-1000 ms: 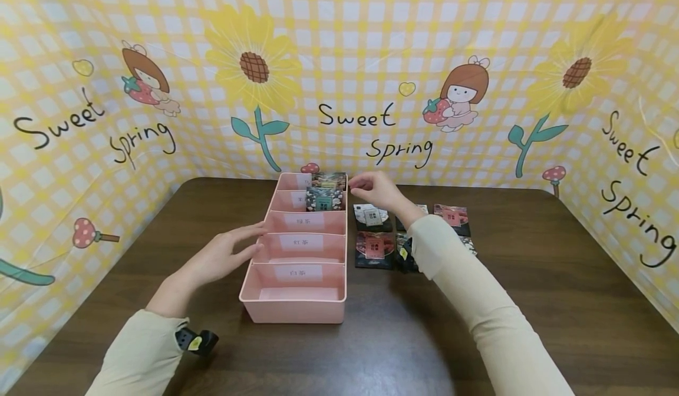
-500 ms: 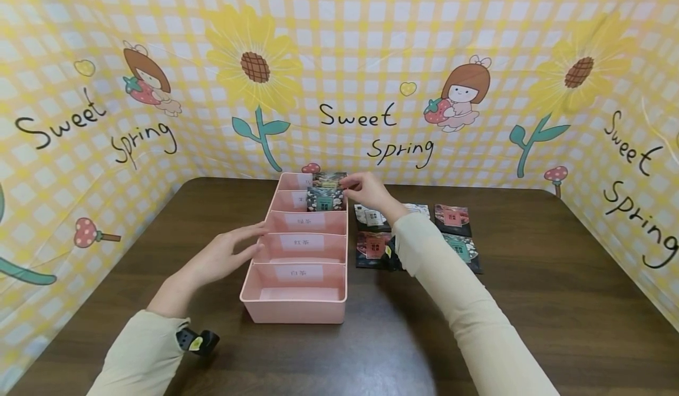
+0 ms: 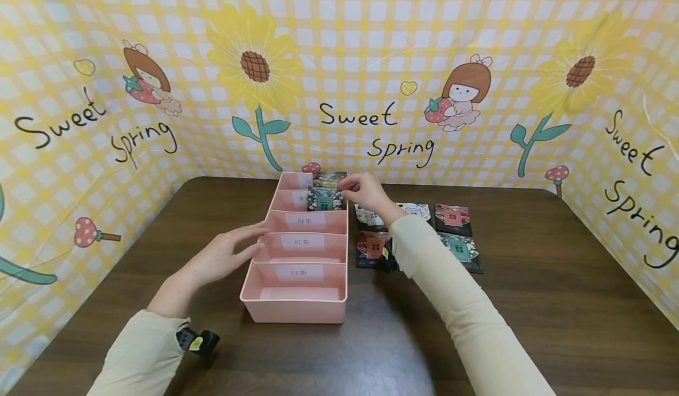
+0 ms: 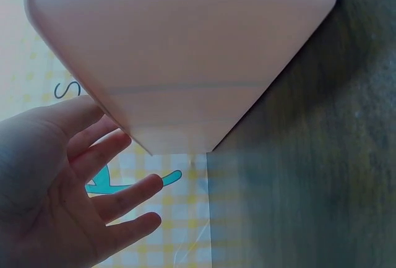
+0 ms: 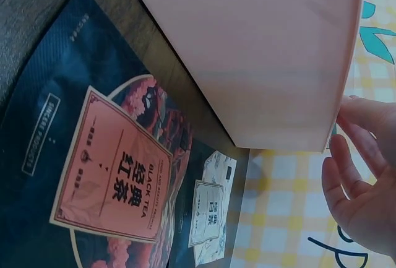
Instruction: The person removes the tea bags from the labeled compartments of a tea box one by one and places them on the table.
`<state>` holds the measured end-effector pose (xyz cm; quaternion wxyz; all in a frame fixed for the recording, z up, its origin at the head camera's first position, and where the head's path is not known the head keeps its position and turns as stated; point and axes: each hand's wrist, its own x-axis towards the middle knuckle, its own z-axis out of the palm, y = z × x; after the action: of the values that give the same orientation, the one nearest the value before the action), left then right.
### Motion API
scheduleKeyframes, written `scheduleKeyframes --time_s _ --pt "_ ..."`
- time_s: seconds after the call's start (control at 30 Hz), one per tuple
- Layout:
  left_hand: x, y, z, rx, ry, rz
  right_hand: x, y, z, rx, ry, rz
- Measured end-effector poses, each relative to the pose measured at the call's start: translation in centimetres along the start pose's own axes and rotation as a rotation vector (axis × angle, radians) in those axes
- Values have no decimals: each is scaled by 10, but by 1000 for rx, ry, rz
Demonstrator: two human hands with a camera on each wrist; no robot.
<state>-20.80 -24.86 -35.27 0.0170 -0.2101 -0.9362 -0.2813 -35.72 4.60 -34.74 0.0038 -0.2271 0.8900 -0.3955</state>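
In the head view, a long pink divided box point(image 3: 293, 312) with paper-labelled compartments stands on the table. My left hand point(image 3: 220, 256) rests at its left side with fingers spread, seen also as a hand point(image 4: 68, 181) in the left wrist view. At the back right rim is my right hand point(image 3: 368, 192), its fingertips by the edge of a green-labelled tea packet point(image 3: 325, 200) in the second compartment from the back. Behind it stands another tea packet point(image 3: 329, 178). The right wrist view shows the bent fingers point(image 5: 349, 175) at the rim; whether they pinch a packet is unclear.
Right of the box lie several tea packets: a red-labelled one point(image 5: 114, 166), a white-labelled one point(image 5: 207, 212), another red one point(image 3: 452, 218) and a green one point(image 3: 461, 250). The sleeve partly covers this group. A checked yellow cloth point(image 3: 339, 48) hangs behind the table point(image 3: 530, 302).
My right hand has moved slightly left, from beside the box's back right rim to the edge of the packets, then stayed there. The left hand and box have not visibly moved.
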Motion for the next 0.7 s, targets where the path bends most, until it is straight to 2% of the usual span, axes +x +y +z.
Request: scheduleKeyframes --time_s 0.4,0.7 --pt "0 -1 0 2 -1 0 2 1 7 -5 16 13" --pt "1 1 -1 0 -10 -5 -2 -4 -2 23 12 5"
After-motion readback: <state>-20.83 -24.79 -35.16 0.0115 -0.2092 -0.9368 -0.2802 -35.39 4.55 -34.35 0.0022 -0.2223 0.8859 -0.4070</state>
